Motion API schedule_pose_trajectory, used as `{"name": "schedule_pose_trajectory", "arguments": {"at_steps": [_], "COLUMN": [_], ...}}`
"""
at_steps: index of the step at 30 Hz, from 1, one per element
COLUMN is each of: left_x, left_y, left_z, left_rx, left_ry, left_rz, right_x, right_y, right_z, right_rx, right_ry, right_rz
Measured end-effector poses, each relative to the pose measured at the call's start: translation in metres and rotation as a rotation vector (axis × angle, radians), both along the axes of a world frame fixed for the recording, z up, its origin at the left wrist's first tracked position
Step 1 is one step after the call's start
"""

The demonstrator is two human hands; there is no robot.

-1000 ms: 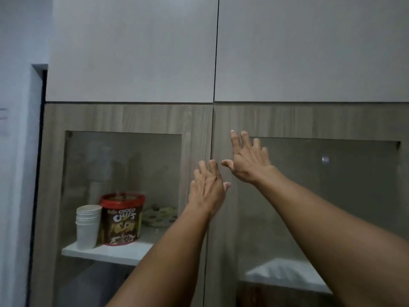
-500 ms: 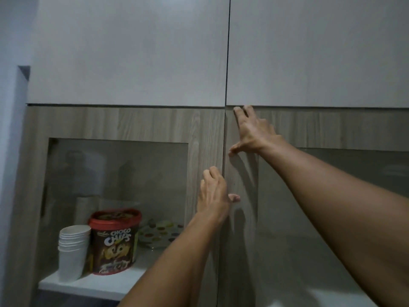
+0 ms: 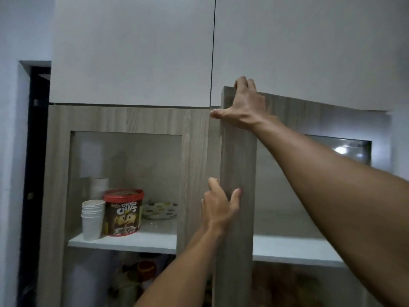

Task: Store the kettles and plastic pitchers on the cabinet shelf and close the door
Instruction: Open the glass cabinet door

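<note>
The right cabinet door (image 3: 238,165), wood-grain with a glass pane, stands ajar with its left edge swung out toward me. My right hand (image 3: 244,106) grips the door's top corner, fingers hooked over the top edge. Lower down, my left hand (image 3: 218,206) holds the door's left edge, fingers behind it and thumb on the front. A white shelf (image 3: 294,249) shows through the pane, with nothing visible on it. No kettles or pitchers can be made out clearly.
The left glass door (image 3: 124,120) is shut. Behind it on the shelf (image 3: 124,241) stand stacked white cups (image 3: 92,219), a red-lidded Choco Chips tub (image 3: 123,212) and a dotted plate (image 3: 160,210). White upper cabinets (image 3: 132,49) hang above. A dark doorway (image 3: 36,173) lies left.
The right door was shut; it has now swung out. My right hand moved from the door's face to its top corner, and my left hand has taken hold of its edge.
</note>
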State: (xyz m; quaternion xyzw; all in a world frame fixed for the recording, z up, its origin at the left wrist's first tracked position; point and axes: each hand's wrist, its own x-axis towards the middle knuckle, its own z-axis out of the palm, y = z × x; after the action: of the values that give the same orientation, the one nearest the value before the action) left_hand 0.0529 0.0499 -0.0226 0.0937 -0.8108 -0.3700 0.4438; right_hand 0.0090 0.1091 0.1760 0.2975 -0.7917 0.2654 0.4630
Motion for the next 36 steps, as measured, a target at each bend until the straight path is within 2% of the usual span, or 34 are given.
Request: {"name": "schedule_pose_trajectory", "arguments": {"at_steps": [3,10,14,18,22,25,36], "left_x": [0.045,0.143,0.182,0.198,0.187,0.172,0.114], "left_y": [0.039,0.162,0.242,0.314,0.384,0.437,0.613], "left_z": [-0.002,-0.015,-0.012,-0.023,-0.037,-0.047,-0.063], "left_rx": [-0.052,-0.169,-0.174,-0.073,0.046,0.059,-0.030], "left_ry": [0.083,0.144,0.117,0.098,-0.109,-0.282,-0.445], "left_rz": [-0.063,-0.293,-0.413,-0.577,-0.765,-0.833,-0.874], "right_x": [0.049,0.160,0.203,0.225,0.232,0.218,0.138], "right_y": [0.040,0.171,0.253,0.327,0.399,0.458,0.650], "right_z": [-0.004,-0.026,-0.046,-0.072,-0.094,-0.104,-0.124], "right_rx": [-0.059,-0.197,-0.281,-0.342,-0.405,-0.467,-0.606], "right_ry": [0.024,-0.005,-0.153,-0.220,-0.281,-0.293,-0.426], "right_rz": [-0.025,-0.217,-0.343,-0.413,-0.511,-0.560,-0.572]}}
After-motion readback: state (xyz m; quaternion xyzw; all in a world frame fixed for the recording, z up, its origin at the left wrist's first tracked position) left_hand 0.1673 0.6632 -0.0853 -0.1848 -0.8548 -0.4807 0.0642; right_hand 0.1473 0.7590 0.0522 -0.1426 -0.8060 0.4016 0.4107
